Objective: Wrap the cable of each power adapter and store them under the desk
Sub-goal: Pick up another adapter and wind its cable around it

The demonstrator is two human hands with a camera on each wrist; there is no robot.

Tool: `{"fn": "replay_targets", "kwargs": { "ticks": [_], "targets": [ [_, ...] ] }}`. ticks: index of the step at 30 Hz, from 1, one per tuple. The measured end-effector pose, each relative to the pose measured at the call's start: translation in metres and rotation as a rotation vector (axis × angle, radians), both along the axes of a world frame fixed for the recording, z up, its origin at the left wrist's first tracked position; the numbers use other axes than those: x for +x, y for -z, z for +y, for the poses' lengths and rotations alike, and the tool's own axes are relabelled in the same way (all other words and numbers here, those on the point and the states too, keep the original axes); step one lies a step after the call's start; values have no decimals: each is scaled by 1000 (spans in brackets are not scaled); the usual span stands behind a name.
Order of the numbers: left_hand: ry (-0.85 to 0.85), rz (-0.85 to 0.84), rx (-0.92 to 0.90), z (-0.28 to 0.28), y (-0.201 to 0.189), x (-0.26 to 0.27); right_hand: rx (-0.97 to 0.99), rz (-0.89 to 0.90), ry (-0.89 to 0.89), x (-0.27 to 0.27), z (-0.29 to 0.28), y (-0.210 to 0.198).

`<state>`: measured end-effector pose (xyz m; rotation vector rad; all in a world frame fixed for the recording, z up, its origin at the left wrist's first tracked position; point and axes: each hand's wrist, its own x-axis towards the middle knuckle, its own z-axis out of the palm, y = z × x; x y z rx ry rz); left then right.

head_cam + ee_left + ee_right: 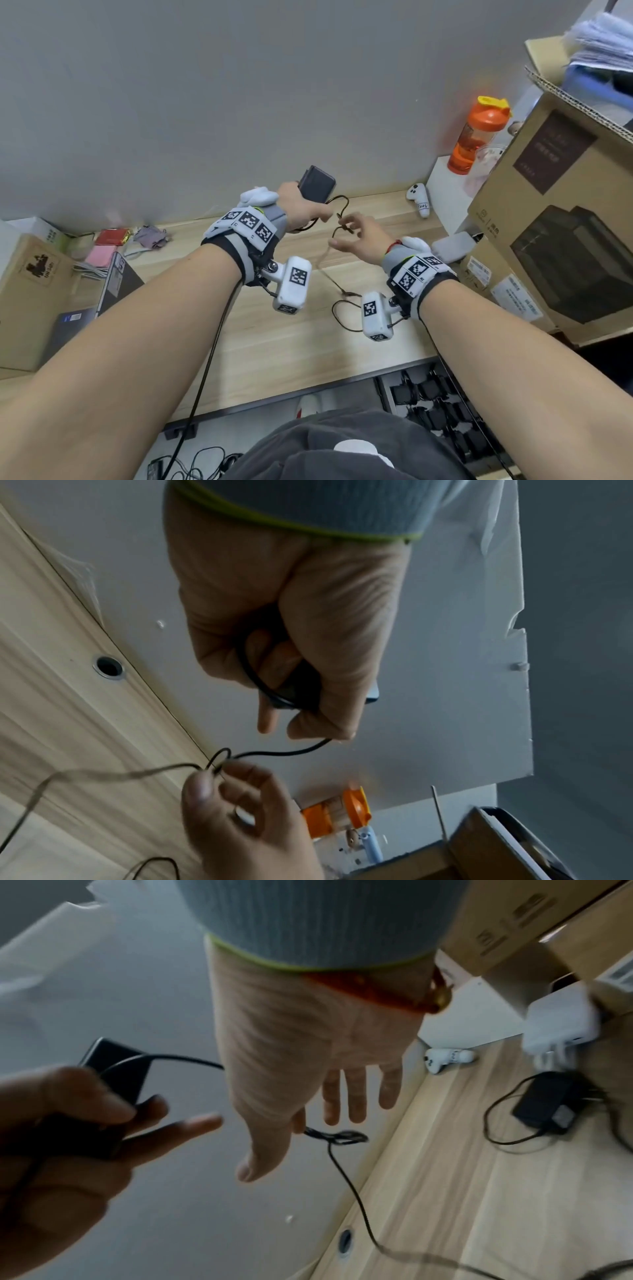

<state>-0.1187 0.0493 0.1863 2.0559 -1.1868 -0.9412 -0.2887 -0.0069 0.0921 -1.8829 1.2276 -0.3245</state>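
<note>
My left hand point(298, 202) is raised above the wooden desk point(274, 335) and grips a black power adapter point(317, 183), fingers curled round it and a loop of its thin black cable point(281, 753). Just to its right, my right hand point(354, 231) pinches the same cable point(340, 224) between thumb and forefinger, its other fingers spread. From the pinch the cable hangs to the desk and ends in a loose loop point(337, 310). In the right wrist view the adapter point(116, 1069) shows behind the left hand point(68, 1123). A second black adapter point(548, 1104) lies on the desk with its cable loose.
Large cardboard boxes point(555, 205) crowd the right side, with an orange bottle point(479, 137) and a white controller point(419, 198) behind. A box point(30, 274) and laptop point(113, 284) sit left. Below the desk edge a bin point(442, 411) holds several black adapters.
</note>
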Motion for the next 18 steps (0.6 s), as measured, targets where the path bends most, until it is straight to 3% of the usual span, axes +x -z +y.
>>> {"fn": "replay_targets", "kwargs": {
  "ticks": [3, 6, 12, 15, 18],
  "targets": [
    [49, 120, -39, 2, -9, -10, -79, -117, 93, 16, -1, -13],
    [44, 307, -90, 4, -13, -13, -165, -81, 24, 20, -5, -18],
    [0, 673, -116, 10, -21, -7, 73, 130, -74, 12, -1, 4],
    [-37, 644, -100, 9, -17, -5, 284, -53, 20, 9, 8, 15],
    [-61, 391, -99, 4, -6, 2, 236, -65, 2, 6, 9, 18]
  ]
}}
